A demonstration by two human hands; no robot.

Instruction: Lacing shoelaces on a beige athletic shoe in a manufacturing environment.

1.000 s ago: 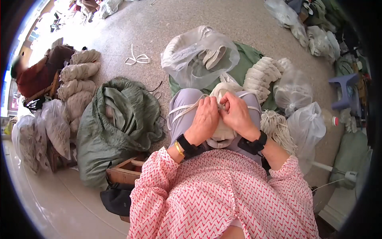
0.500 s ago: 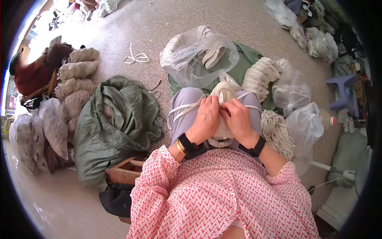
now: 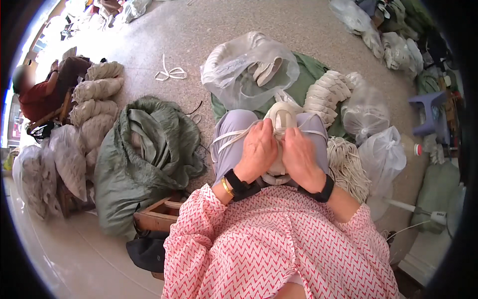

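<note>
A beige shoe (image 3: 283, 113) rests on my lap between my thighs, its toe pointing away from me. White shoelace (image 3: 232, 134) comes off it in loops over both thighs. My left hand (image 3: 256, 151) is closed against the left side of the shoe's upper, fingertips near the eyelets. On the other side, my right hand (image 3: 302, 158) pinches at the lacing, thumb and forefinger together over the shoe's opening. The lace between those fingers is mostly hidden.
Before my knees, a clear plastic bag (image 3: 234, 74) of shoes lies on green sheeting. Stacked shoes (image 3: 326, 97) and a bundle of laces (image 3: 347, 167) are at my right. A green sack (image 3: 144, 164) stands left. Another person (image 3: 42, 94) sits far left.
My right hand has turned and shifted slightly right, its fingers drawing back from the shoe's middle. My left hand stays nearly in place. The seated person has raised an arm.
</note>
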